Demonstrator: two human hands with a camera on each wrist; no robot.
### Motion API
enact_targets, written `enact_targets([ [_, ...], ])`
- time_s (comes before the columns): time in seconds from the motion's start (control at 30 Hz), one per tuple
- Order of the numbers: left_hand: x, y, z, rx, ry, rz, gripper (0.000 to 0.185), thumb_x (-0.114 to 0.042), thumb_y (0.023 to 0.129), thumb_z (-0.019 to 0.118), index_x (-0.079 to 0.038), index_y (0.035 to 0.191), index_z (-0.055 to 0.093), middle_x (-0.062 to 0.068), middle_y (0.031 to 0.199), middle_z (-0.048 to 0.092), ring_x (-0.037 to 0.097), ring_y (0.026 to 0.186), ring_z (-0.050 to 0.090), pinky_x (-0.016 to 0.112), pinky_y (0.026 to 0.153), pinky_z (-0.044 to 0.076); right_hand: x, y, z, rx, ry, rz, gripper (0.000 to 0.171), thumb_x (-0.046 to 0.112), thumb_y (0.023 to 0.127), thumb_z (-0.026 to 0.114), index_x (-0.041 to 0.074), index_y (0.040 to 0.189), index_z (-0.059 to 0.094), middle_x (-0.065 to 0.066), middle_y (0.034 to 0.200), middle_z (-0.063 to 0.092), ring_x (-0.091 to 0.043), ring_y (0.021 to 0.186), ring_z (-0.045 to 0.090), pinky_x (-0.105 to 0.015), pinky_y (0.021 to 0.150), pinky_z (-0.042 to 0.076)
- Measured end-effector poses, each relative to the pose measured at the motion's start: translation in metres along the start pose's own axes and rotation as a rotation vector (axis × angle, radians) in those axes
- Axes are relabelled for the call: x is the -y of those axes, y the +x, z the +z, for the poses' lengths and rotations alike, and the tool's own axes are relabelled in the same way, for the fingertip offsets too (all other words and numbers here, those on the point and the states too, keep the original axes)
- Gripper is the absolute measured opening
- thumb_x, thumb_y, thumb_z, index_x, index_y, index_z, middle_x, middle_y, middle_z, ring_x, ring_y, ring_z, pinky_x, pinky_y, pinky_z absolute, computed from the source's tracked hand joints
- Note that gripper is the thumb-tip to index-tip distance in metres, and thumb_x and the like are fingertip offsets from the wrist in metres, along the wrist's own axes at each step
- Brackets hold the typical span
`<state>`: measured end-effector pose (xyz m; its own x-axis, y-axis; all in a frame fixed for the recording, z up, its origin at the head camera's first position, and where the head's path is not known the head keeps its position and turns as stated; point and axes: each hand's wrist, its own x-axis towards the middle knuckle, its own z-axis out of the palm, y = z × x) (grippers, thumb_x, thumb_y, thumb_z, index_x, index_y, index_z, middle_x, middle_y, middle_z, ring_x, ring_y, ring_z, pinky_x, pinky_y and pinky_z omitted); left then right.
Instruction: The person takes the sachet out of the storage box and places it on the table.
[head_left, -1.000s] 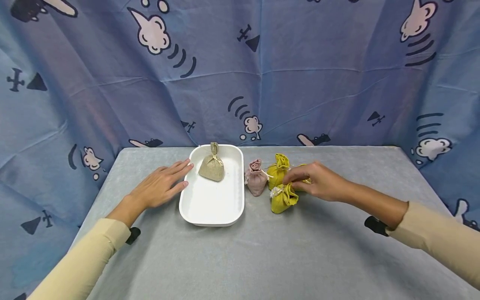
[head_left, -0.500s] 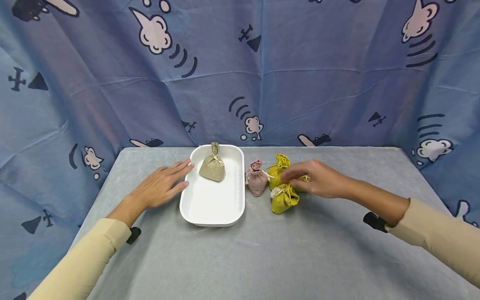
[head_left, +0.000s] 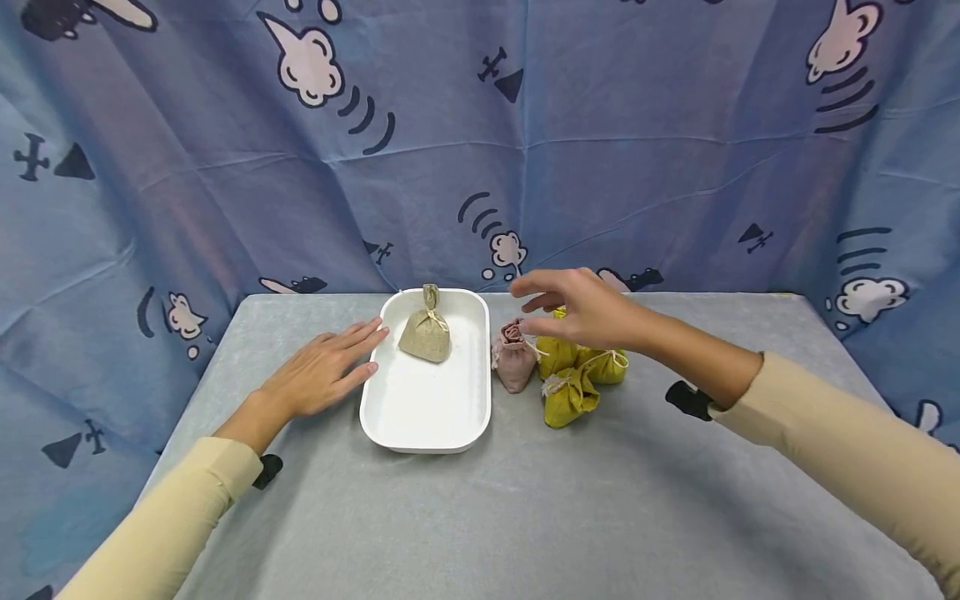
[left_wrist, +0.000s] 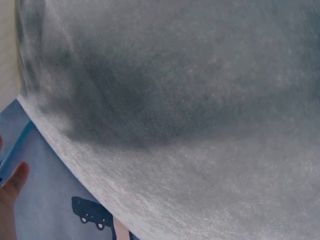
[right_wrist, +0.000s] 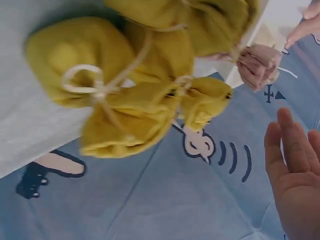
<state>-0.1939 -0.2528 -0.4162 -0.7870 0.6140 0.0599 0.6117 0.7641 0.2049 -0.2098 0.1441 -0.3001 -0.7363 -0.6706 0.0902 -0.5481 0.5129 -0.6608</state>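
Note:
In the head view, my left hand lies with straight fingers, their tips at the left rim of a white tray. A tan drawstring pouch stands inside it toward the back. To the tray's right is a dusty pink pouch. Beside that cluster three yellow pouches: a front one, a right one and a back one, partly hidden behind my right hand. That hand hovers over the pink and yellow pouches, thumb and fingers apart, holding nothing.
The grey tabletop extends in front of the tray and pouches. A blue printed curtain hangs right behind its back edge and around both sides. In the right wrist view, yellow pouches fill the upper left.
My right hand has let go of the front yellow pouch, then risen and moved left toward the pink one. The pouches and my left hand have stayed put.

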Motion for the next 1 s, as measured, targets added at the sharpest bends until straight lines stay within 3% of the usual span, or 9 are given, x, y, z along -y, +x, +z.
enact_targets([
  [0.23, 0.001, -0.002, 0.000, -0.002, -0.004, -0.004, 0.058, -0.043, 0.107, 0.040, -0.016, 0.157, 0.032, 0.006, 0.163, 0.026, 0.029, 0.147, 0.029, 0.056, 0.110, 0.032, 0.014, 0.033, 0.011, 0.006, 0.007, 0.035, 0.055, 0.015, 0.092, 0.073, 0.000, 0.141, 0.052, -0.018, 0.138, 0.057, -0.028, 0.112, 0.067, -0.039, 0.097, 0.052],
  [0.43, 0.001, -0.002, 0.001, -0.004, -0.016, -0.005, 0.058, -0.043, 0.107, 0.040, -0.016, 0.158, 0.032, 0.006, 0.163, 0.025, 0.031, 0.147, 0.030, 0.057, 0.110, 0.032, 0.018, 0.058, 0.025, -0.019, 0.010, 0.032, 0.058, 0.019, 0.093, 0.073, -0.002, 0.142, 0.050, -0.019, 0.140, 0.055, -0.032, 0.119, 0.062, -0.042, 0.101, 0.048],
  [0.7, 0.002, -0.003, 0.001, -0.002, -0.018, -0.011, 0.058, -0.044, 0.107, 0.039, -0.016, 0.157, 0.032, 0.005, 0.164, 0.024, 0.030, 0.147, 0.029, 0.057, 0.110, 0.032, 0.018, 0.084, 0.052, -0.063, 0.083, 0.069, 0.059, 0.019, 0.093, 0.073, 0.000, 0.143, 0.049, -0.016, 0.145, 0.051, -0.034, 0.126, 0.057, -0.042, 0.105, 0.046],
  [1.0, 0.002, 0.001, 0.002, -0.008, -0.007, 0.003, 0.057, -0.044, 0.107, 0.038, -0.016, 0.157, 0.033, 0.005, 0.164, 0.025, 0.030, 0.147, 0.030, 0.056, 0.110, 0.033, 0.016, 0.097, 0.078, -0.094, -0.019, 0.077, 0.060, 0.023, 0.093, 0.073, 0.003, 0.143, 0.049, -0.012, 0.145, 0.054, -0.030, 0.131, 0.052, -0.044, 0.110, 0.038],
])
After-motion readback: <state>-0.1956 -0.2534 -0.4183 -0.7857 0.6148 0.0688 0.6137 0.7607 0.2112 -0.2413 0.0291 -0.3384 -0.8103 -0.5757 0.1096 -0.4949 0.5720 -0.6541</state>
